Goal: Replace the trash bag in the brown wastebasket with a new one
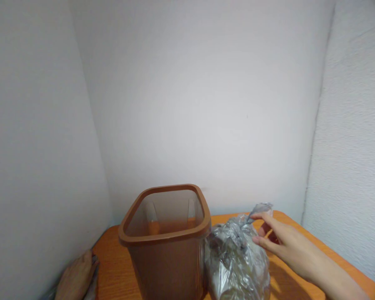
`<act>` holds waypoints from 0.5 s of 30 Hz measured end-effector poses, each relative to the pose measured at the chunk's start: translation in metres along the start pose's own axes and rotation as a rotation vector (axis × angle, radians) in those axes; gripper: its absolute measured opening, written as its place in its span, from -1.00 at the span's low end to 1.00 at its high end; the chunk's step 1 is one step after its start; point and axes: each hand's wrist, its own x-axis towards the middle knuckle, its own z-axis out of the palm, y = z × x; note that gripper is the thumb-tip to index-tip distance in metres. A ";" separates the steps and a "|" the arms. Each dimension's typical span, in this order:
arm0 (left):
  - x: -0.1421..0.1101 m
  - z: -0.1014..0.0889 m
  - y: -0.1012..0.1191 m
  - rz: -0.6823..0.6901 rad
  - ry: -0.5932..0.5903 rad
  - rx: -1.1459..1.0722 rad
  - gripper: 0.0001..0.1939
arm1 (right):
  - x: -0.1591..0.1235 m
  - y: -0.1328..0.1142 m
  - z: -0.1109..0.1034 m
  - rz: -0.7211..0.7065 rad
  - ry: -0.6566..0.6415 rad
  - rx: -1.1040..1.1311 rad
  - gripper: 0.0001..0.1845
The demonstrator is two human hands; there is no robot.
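Observation:
A clear plastic bag point(237, 266), tied in a knot at the top, stands on the table, with pale contents I cannot make out inside. My right hand point(279, 237) is at the bag's knotted neck from the right. Its index fingertip meets the twisted tail, while the thumb is apart below it, so the hand is open. To the bag's left stands a brown trash bin point(165, 266), upright, its inside showing no liner. At the lower left edge, my left hand point(76, 275) is curled over crumpled grey plastic point(93, 273); its fingertips are hidden.
The bin and the bag stand side by side on an orange-brown wooden table point(115, 266). A white wall point(206, 104) rises behind it, with further walls close on the left and right.

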 end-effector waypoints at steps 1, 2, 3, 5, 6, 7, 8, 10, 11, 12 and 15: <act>0.003 0.003 -0.005 0.019 0.009 0.092 -0.69 | 0.003 0.004 0.007 0.029 -0.050 -0.005 -0.42; 0.006 0.004 -0.007 0.039 0.015 0.164 -0.68 | 0.007 0.008 0.014 0.051 -0.067 -0.023 -0.33; 0.010 0.003 -0.007 0.059 0.021 0.206 -0.65 | 0.010 0.010 0.021 0.065 -0.074 -0.046 -0.26; 0.020 -0.007 0.000 0.087 0.043 0.215 -0.56 | 0.018 0.011 0.034 0.077 -0.091 -0.100 -0.20; 0.026 -0.015 0.007 0.093 0.068 0.189 -0.51 | 0.023 0.011 0.040 0.078 -0.102 -0.128 -0.21; 0.031 -0.025 0.016 0.094 0.100 0.147 -0.45 | 0.027 0.010 0.045 0.075 -0.111 -0.151 -0.25; 0.036 -0.036 0.026 0.073 0.134 0.084 -0.39 | 0.031 0.010 0.049 0.066 -0.115 -0.171 -0.30; 0.042 -0.060 0.051 0.028 0.181 -0.125 -0.32 | 0.039 0.009 0.054 0.042 -0.114 -0.201 -0.50; 0.042 -0.071 0.065 0.004 0.193 -0.265 -0.33 | 0.042 0.009 0.055 0.029 -0.113 -0.212 -0.61; 0.039 -0.082 0.079 -0.001 0.186 -0.416 -0.35 | 0.045 0.010 0.056 0.013 -0.111 -0.220 -0.71; 0.021 -0.104 0.121 -0.039 0.106 -0.792 -0.38 | 0.051 0.014 0.056 -0.019 -0.097 -0.238 -0.83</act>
